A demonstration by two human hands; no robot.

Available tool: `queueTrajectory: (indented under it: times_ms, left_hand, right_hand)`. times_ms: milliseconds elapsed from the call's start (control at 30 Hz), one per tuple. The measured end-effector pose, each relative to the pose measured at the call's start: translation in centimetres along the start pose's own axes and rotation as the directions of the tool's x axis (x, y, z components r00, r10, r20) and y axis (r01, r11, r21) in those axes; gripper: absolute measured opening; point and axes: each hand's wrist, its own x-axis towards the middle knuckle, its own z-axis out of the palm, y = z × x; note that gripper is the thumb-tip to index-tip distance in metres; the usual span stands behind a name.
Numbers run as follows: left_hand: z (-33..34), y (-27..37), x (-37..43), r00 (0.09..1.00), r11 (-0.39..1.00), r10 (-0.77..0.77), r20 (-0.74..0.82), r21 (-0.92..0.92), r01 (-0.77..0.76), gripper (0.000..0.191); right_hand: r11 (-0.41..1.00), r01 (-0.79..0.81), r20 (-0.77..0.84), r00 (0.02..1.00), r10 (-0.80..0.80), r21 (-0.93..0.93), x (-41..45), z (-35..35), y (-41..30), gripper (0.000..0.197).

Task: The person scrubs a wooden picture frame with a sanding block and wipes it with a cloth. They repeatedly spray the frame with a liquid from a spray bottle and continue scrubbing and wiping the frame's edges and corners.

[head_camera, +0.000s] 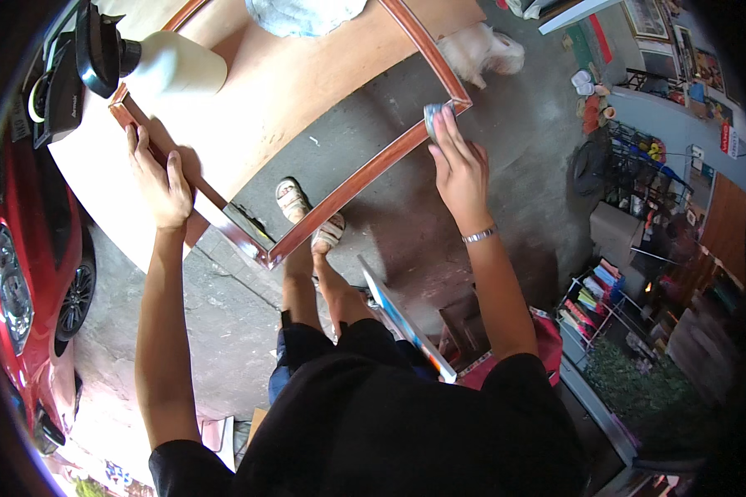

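A reddish-brown wooden frame [360, 177] lies partly on a pale board [311, 105], with its near corner jutting past the board's edge. My left hand [161, 180] rests on the frame's left side, fingers spread along the rail. Near the right corner, my right hand [460, 152] presses a small greyish pad or folded cloth [436, 118] against the near rail. A white plastic bottle [177, 64] with a dark cap lies or stands beside the frame's left corner. Inside the frame at the far side is a light-blue cloth [308, 15].
A white furry dog [485, 53] is on the concrete floor by the board's right edge. A red car [34, 248] stands at left. Behind my right arm are a wire shelf [597, 298], a box [615, 227] and a leaning panel [407, 320] near my legs.
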Motion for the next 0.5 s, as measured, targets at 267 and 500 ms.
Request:
queueTrajectory:
  times_ms: [267,500]
  left_hand:
    - [-0.2,0.7,-0.2,0.997,0.997,-0.07,0.045,-0.006,0.071,0.065]
    - [-0.3,0.5,0.0,0.996,0.997,-0.069,0.047,-0.011,0.07,0.065]
  right_hand:
    - [0.927,0.374,0.226,0.905,-0.361,-0.018,4.5,-3.4,8.1,0.053]
    - [0.887,0.437,0.253,0.85,-0.462,0.152,6.7,-3.7,10.0,0.063]
